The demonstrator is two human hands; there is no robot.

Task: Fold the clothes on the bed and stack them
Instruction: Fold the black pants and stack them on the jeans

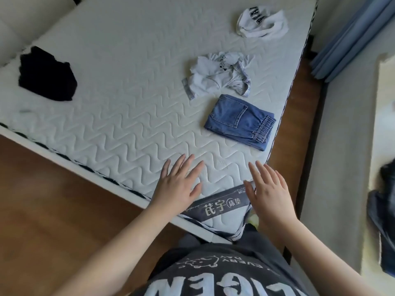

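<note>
Standing by the corner of the bed, here's the state of things. The white quilted mattress with the wavy stitching (128, 99) is bare apart from four bits of clothing. The folded blue denim jeans (239, 120) sit near the right edge, back pocket facing up, elastic cuffs bunched toward the edge. Just beyond them, almost touching, lies a crumpled pale grey-white top with a small printed motif (218, 74); it's too scrunched to tell how its sleeves lie. Further up by the far right edge there's a balled-up white garment with dark block letters (261, 23), only a few letters readable. Way over on the left sits a black heap of fabric (46, 75), so dark I can't make out any folds or what kind of garment it is.

Both hands are over the near corner, holding nothing. The left hand (181, 184) is flat with fingers spread wide, over the mattress. The right hand (268, 189) is also wide open, fingers straight, its thumb over the dark grey label strip with printed characters (222, 205) that wraps the corner. Whether the palms actually press down, I can't tell.

At the right frame edge some dark blue fabric (382, 214) is blurred and cut off.
</note>
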